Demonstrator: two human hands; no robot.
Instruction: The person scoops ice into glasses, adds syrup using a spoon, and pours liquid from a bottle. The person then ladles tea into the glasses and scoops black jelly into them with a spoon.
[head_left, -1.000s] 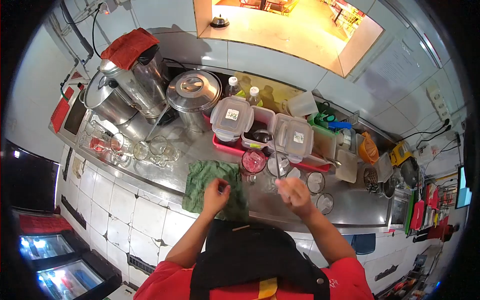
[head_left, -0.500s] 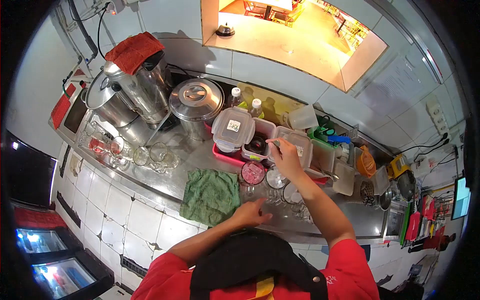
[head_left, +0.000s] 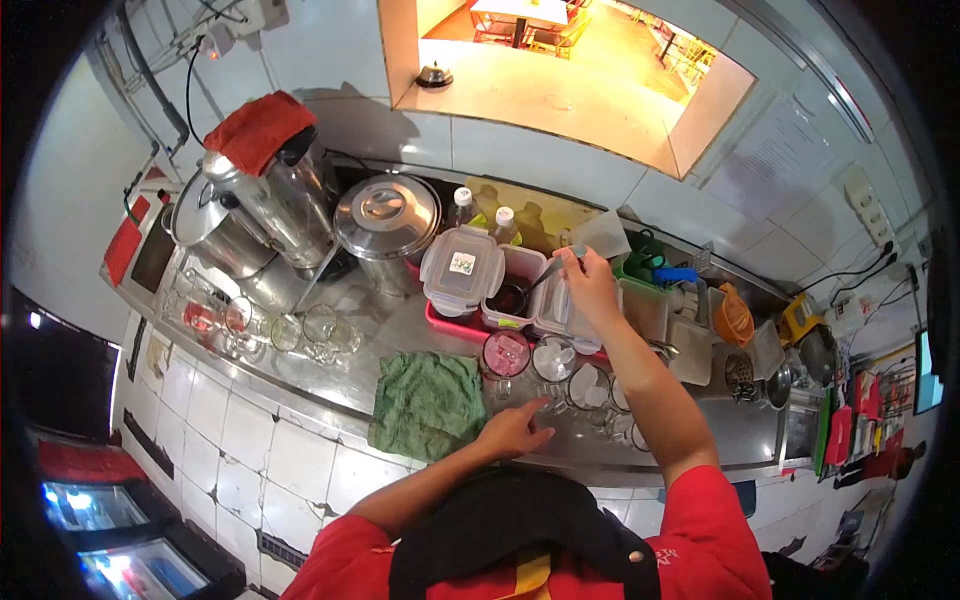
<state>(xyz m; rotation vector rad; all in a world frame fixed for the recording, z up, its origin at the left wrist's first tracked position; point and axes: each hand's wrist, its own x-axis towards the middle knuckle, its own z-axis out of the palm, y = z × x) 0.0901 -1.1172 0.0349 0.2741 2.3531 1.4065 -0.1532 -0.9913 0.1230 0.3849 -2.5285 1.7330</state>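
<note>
My right hand is closed on the handle of a ladle. The ladle slants down into an uncovered plastic container holding something dark, which hides its lower end. My left hand is open, fingers stretched toward the row of glasses and touching none that I can make out. In that row stand a glass mug with pink contents, a mug with ice and another iced mug. Left of the dark container sits a lidded plastic box, in a pink tray.
A green cloth lies at the counter's front edge. Several empty-looking glass mugs stand to the left. Behind them are a steel pot and a tall steel jug. An orange strainer is at the right.
My right hand has risen slightly and moved right, and the ladle's handle now shows, leaning from the dark container. My left hand stays low by the glasses. The view has shifted slightly.
</note>
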